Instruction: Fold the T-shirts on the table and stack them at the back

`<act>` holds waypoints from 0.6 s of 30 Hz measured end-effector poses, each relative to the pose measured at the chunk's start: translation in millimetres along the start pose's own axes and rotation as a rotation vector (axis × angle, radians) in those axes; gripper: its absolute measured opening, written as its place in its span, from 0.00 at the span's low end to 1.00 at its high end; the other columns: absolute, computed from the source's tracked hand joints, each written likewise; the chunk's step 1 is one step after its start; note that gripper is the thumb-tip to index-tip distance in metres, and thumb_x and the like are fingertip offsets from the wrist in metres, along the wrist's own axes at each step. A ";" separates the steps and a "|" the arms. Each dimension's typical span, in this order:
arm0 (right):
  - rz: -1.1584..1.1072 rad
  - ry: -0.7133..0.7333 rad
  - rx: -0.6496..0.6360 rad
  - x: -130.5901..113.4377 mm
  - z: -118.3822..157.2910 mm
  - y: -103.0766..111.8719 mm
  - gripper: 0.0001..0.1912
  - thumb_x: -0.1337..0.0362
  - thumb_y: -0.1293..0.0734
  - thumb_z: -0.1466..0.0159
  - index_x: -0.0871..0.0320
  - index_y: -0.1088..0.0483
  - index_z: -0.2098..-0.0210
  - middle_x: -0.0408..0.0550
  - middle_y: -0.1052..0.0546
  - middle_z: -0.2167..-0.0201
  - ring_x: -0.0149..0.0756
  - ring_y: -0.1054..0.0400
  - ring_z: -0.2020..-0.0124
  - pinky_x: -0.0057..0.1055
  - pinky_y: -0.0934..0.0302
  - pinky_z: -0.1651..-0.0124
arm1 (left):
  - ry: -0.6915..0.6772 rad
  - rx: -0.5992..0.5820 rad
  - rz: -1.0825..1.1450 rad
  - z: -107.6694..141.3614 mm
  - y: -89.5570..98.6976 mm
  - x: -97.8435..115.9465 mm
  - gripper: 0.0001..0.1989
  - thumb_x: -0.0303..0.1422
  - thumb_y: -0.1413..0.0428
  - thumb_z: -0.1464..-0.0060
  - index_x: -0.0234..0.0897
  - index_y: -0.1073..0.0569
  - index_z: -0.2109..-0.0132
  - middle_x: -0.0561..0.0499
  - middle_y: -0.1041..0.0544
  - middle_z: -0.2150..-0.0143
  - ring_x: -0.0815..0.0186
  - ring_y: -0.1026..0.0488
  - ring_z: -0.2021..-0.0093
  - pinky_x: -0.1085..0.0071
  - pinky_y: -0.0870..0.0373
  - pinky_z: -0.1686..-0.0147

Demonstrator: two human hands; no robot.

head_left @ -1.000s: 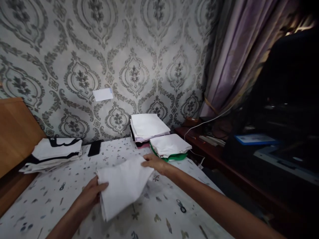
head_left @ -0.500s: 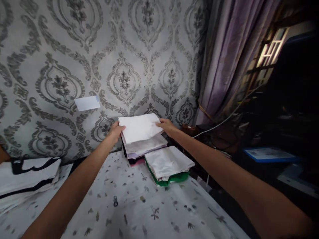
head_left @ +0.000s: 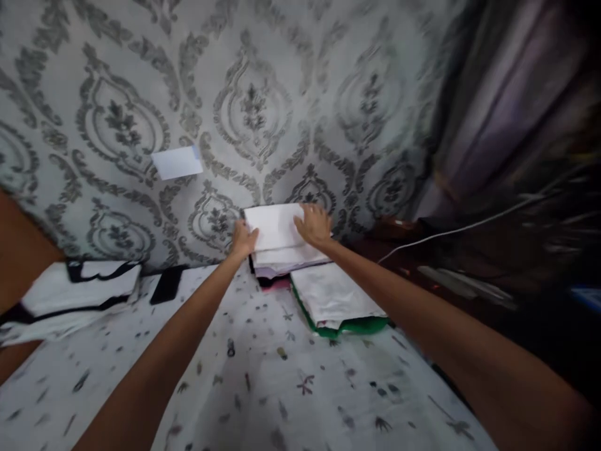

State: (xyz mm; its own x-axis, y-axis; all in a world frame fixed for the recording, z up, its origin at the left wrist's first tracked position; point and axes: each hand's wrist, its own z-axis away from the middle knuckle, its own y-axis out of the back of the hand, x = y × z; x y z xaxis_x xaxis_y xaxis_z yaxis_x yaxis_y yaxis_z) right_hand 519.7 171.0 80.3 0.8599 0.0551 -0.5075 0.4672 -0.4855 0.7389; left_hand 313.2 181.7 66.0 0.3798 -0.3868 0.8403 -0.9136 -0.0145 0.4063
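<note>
At twelve o'clock the folded white cloth point(head_left: 276, 227) tops the pile point(head_left: 275, 272); my right hand point(head_left: 316, 227) spreads its fingers at three o'clock, my left hand point(head_left: 243, 240) touches nine, pinch unclear; I'd press lightly, evenly, keeping folds square

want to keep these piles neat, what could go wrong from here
The folded white cloth under the left hand and right hand lies back from the front edge of the tall stack, so it might sit unevenly. The right forearm passes close over the green-edged pile and could brush its top layer askew.
</note>
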 end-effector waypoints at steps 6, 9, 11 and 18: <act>0.136 0.220 -0.133 -28.6 15.1 -62.8 0.36 0.39 0.45 0.33 0.45 0.45 0.30 0.57 0.50 0.27 0.67 0.61 0.28 0.75 0.63 0.38 | 0.037 0.107 -0.151 123.8 14.9 -23.5 0.19 0.28 0.40 0.44 0.40 0.31 0.46 0.39 0.28 0.43 0.57 0.31 0.39 0.64 0.36 0.39; 0.132 0.236 -0.074 -20.9 12.6 -80.2 0.38 0.37 0.45 0.34 0.47 0.43 0.31 0.59 0.48 0.27 0.68 0.59 0.29 0.76 0.63 0.38 | 0.011 0.037 -0.249 184.0 55.8 -47.2 0.19 0.32 0.41 0.45 0.49 0.29 0.46 0.45 0.27 0.43 0.55 0.30 0.40 0.62 0.33 0.40; 0.118 0.260 -0.054 -17.6 10.3 -80.7 0.38 0.37 0.45 0.35 0.47 0.41 0.32 0.61 0.47 0.28 0.70 0.56 0.30 0.76 0.61 0.40 | 0.078 0.065 -0.420 204.8 97.8 -62.5 0.17 0.33 0.43 0.44 0.50 0.28 0.48 0.46 0.26 0.44 0.54 0.27 0.43 0.62 0.31 0.43; 0.160 0.265 -0.132 -25.9 10.1 -63.6 0.36 0.40 0.45 0.32 0.50 0.42 0.31 0.68 0.47 0.29 0.71 0.55 0.30 0.73 0.56 0.43 | 0.334 0.269 -0.904 200.4 273.8 -91.0 0.14 0.26 0.50 0.43 0.37 0.27 0.51 0.36 0.28 0.46 0.47 0.33 0.42 0.52 0.38 0.41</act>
State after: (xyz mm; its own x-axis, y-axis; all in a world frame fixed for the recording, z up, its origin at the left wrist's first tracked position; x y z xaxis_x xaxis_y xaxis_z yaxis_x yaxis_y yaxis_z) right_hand 465.6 191.7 42.0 0.9399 0.2205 -0.2606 0.3298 -0.3900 0.8597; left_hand -0.5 28.2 28.9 0.9317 0.1507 0.3304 -0.2483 -0.3996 0.8824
